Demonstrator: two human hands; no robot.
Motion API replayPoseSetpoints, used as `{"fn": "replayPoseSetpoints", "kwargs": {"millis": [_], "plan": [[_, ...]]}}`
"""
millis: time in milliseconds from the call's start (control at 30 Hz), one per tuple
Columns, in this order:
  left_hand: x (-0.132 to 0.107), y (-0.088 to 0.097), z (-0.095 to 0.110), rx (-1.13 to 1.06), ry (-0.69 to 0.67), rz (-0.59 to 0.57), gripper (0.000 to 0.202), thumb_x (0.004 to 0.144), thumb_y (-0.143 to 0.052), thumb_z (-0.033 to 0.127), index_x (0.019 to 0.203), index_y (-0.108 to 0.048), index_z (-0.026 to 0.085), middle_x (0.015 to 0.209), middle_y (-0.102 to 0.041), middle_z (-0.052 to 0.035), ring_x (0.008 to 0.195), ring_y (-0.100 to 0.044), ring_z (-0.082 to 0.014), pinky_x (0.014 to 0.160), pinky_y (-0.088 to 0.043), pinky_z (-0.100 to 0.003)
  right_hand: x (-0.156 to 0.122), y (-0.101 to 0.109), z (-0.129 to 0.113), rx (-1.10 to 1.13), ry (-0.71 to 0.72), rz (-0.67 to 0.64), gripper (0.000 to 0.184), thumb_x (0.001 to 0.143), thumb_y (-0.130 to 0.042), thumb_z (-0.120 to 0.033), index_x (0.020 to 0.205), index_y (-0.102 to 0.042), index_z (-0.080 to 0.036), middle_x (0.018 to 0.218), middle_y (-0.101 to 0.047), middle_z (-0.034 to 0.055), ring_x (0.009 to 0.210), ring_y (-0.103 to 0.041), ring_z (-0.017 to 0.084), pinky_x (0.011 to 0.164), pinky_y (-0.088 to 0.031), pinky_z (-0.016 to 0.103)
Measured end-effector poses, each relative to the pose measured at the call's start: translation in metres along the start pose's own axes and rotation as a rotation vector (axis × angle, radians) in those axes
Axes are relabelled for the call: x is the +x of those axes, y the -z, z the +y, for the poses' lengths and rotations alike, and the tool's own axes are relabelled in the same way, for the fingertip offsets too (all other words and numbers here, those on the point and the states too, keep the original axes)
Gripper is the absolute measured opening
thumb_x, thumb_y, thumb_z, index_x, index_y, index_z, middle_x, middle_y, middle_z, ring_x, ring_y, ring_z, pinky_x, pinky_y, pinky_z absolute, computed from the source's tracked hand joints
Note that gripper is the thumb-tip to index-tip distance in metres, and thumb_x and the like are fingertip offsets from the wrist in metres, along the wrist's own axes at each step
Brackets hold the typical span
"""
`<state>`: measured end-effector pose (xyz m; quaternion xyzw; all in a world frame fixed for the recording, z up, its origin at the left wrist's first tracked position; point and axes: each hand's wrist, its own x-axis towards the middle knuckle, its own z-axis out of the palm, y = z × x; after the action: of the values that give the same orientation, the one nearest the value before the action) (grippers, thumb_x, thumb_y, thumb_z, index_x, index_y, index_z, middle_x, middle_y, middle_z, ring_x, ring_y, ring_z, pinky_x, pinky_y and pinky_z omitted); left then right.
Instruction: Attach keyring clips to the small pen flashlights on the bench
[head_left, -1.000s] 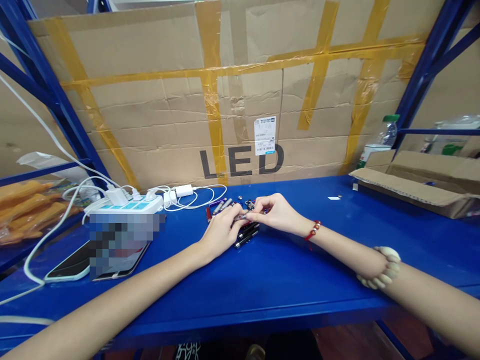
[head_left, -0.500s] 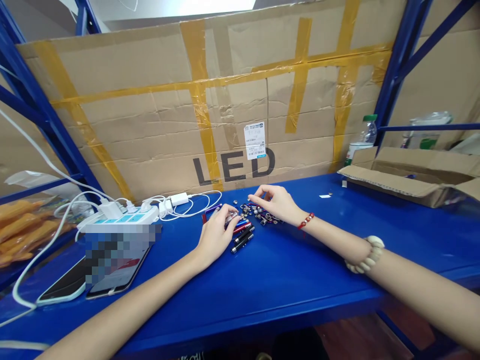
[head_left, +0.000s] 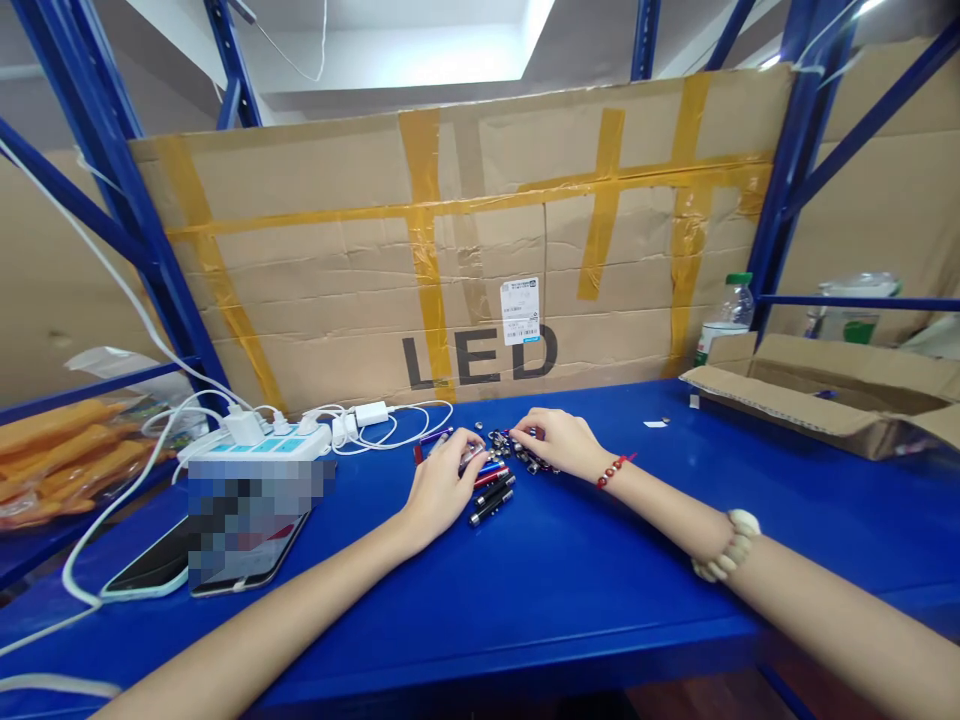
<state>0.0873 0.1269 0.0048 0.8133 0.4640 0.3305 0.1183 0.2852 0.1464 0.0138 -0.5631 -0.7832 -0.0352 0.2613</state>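
Observation:
My left hand (head_left: 444,490) rests on the blue tabletop, its fingers curled round a small shiny object that they mostly cover. Beside its fingertips lie several short pen-like tubes with silver ends: black tubes (head_left: 493,506), a red tube (head_left: 491,479) and a blue one, partly hidden. A purple tube (head_left: 436,436) shows behind the hand. My right hand (head_left: 559,441) reaches with bent, closed fingertips into a pile of small metal parts (head_left: 499,442). Whatever those fingertips pinch is too small to make out. Part of the pile is hidden under this hand.
On the left are a white power strip (head_left: 262,444) with cables, a white adapter (head_left: 370,413) and two phones (head_left: 251,555). A large cardboard sheet (head_left: 337,290) stands behind. An open cardboard box (head_left: 795,415) and a bottle (head_left: 726,315) are on the right.
My right hand has lowered its fingertips from just above the metal parts down into the pile. The left hand stays by the tubes. The camera view has tilted up slightly.

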Motion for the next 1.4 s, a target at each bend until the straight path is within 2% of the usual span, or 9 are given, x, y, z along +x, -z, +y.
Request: {"fn": "replayPoseSetpoints", "kwargs": {"millis": [200, 433, 767, 1033, 1400], "plan": [[-0.002, 0.000, 0.000, -0.022, -0.012, 0.012, 0.018, 0.086, -0.041, 0.036, 0.096, -0.050, 0.024, 0.094, -0.063, 0.0002, 0.091, -0.057, -0.0180, 0.075, -0.042, -0.030, -0.001, -0.003, 0.000, 0.010, -0.066, -0.049, 0.018, 0.078, -0.053, -0.036, 0.082, -0.069, -0.028, 0.086, -0.065, -0.0012, 0.073, -0.058, 0.015, 0.055, -0.035, 0.024], [-0.003, -0.001, -0.001, -0.028, -0.030, 0.014, 0.020, 0.086, -0.039, 0.037, 0.096, -0.050, 0.023, 0.094, -0.062, 0.0002, 0.085, -0.057, -0.0167, 0.072, -0.042, -0.029, -0.001, -0.007, -0.002, 0.031, -0.118, -0.054, 0.020, 0.075, -0.054, -0.039, 0.083, -0.069, -0.028, 0.089, -0.066, -0.0007, 0.078, -0.059, 0.018, 0.059, -0.041, 0.026], [-0.003, 0.001, 0.002, -0.042, -0.034, -0.003, 0.018, 0.087, -0.040, 0.036, 0.096, -0.050, 0.024, 0.092, -0.062, 0.0009, 0.082, -0.057, -0.0157, 0.071, -0.042, -0.028, -0.002, -0.010, -0.005, 0.092, -0.167, -0.086, 0.022, 0.071, -0.053, -0.029, 0.086, -0.069, -0.026, 0.086, -0.069, -0.0012, 0.080, -0.062, 0.018, 0.065, -0.046, 0.028], [-0.002, -0.001, 0.000, -0.023, -0.025, -0.001, 0.019, 0.086, -0.040, 0.036, 0.097, -0.050, 0.023, 0.086, -0.062, 0.0010, 0.079, -0.057, -0.0161, 0.067, -0.041, -0.028, -0.002, -0.009, -0.006, 0.100, -0.168, -0.086, 0.020, 0.072, -0.055, -0.029, 0.084, -0.070, -0.026, 0.086, -0.069, -0.0007, 0.080, -0.062, 0.019, 0.065, -0.046, 0.028], [-0.003, 0.000, 0.000, -0.020, -0.033, -0.001, 0.019, 0.087, -0.040, 0.036, 0.098, -0.050, 0.024, 0.090, -0.062, 0.0013, 0.079, -0.057, -0.0157, 0.068, -0.041, -0.027, -0.002, -0.011, -0.004, 0.144, -0.138, -0.104, 0.016, 0.073, -0.055, -0.026, 0.082, -0.069, -0.025, 0.084, -0.068, -0.0013, 0.080, -0.060, 0.017, 0.066, -0.045, 0.027]]}}
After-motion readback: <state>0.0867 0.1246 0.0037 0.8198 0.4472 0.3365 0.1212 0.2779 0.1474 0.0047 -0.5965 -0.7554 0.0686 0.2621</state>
